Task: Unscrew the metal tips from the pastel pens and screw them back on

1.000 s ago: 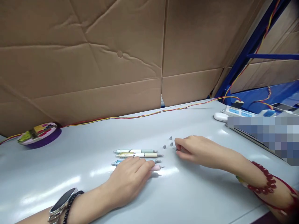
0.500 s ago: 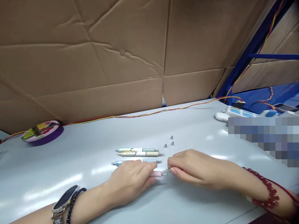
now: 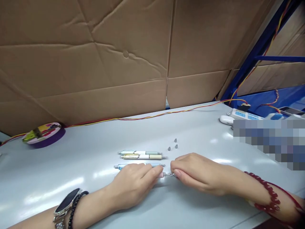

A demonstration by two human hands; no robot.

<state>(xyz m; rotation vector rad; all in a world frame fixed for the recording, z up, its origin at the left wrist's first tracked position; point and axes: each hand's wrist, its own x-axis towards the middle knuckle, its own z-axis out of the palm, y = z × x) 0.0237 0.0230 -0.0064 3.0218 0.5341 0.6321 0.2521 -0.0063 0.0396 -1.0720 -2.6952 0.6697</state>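
Starting at the left of the frame, a purple tape roll (image 3: 44, 135) sits at the table's (image 3: 95, 203) far edge, well apart from the work. At centre, 3 pens (image 3: 141, 155) lie parallel above the left hand (image 3: 133, 187), whose fingers are clenched around a pink pen (image 3: 161, 175), pinning it low on the table with only its tip end visible. Just right of it, the right hand (image 3: 197, 173) pinches a small metal tip (image 3: 172, 174) against the pen's nose. 3 spare metal cones (image 3: 173, 145) stand above, near the right hand. Judged risks: the tip could slip from the pinch and roll away, seat crooked if the pen twists, or a wrist could scatter the cones.
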